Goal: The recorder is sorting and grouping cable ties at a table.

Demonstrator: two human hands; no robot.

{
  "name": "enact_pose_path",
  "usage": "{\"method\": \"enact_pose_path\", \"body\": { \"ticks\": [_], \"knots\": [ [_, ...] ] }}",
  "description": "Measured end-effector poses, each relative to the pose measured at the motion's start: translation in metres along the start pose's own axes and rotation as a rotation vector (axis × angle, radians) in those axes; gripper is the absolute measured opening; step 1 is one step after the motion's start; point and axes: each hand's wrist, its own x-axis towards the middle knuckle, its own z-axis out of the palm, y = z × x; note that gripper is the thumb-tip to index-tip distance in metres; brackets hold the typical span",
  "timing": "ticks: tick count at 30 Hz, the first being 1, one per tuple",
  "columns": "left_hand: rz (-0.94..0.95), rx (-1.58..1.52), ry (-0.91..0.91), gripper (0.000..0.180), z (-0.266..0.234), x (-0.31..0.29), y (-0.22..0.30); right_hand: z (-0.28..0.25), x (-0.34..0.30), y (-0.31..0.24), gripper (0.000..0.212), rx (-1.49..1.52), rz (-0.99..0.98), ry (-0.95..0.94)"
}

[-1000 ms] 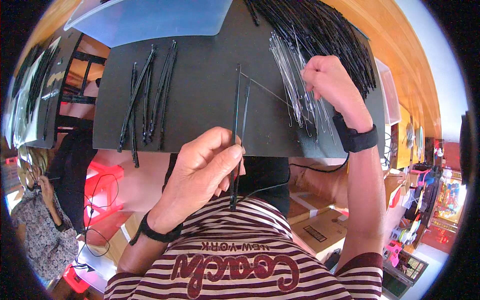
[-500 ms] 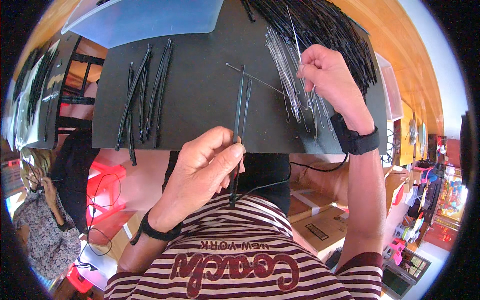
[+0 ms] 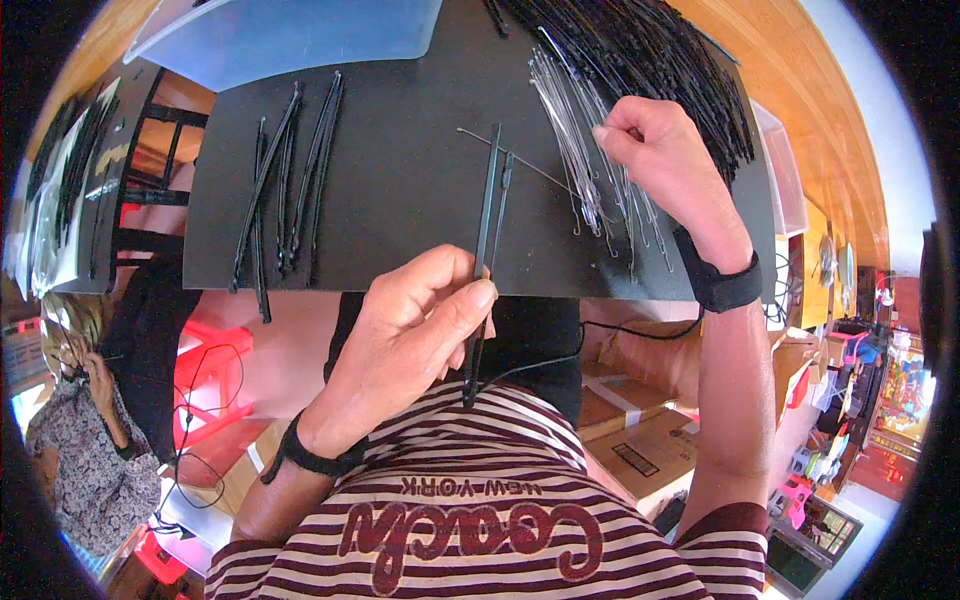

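Note:
My left hand (image 3: 420,320) is closed, thumb against fingers, around a slim black strip (image 3: 488,205). A thinner black piece (image 3: 504,195) runs beside the strip, its lower end near my shirt. My right hand (image 3: 660,150) has its fingers curled into a pinch above silvery hooked wires (image 3: 570,135). Whatever lies between those fingertips is hidden. One bright wire (image 3: 560,55) slants up and left from near that hand. Between my hands a single thin wire (image 3: 530,168) lies on the dark table (image 3: 400,190), partly behind the black strip.
Several black strips (image 3: 315,170) lie at the table's left. A large heap of black strips (image 3: 650,50) covers the far right. A translucent blue bin (image 3: 290,35) stands at the far left. Another person (image 3: 95,450) sits at lower left. Cardboard boxes (image 3: 640,450) are below right.
The bright wire at my right hand has tilted left and its tip is lower. My right hand has shifted slightly. The black strip in my left hand has moved a little right.

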Motion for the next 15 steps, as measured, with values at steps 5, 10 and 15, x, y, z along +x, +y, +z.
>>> {"method": "enact_pose_path", "body": {
  "ticks": [5, 10, 15],
  "knots": [
    [0.004, 0.003, 0.004, 0.02, -0.001, -0.001, -0.002, 0.0, 0.0, -0.005, 0.019, 0.065, -0.001, 0.008],
    [0.053, -0.024, 0.039, 0.02, -0.006, -0.002, 0.001, -0.012, -0.012, -0.031, 0.018, 0.286, -0.024, 0.029],
    [0.114, -0.162, 0.064, 0.022, -0.009, -0.005, 0.015, -0.008, -0.051, -0.081, 0.009, 0.716, 0.128, -0.129]
  ]
}}
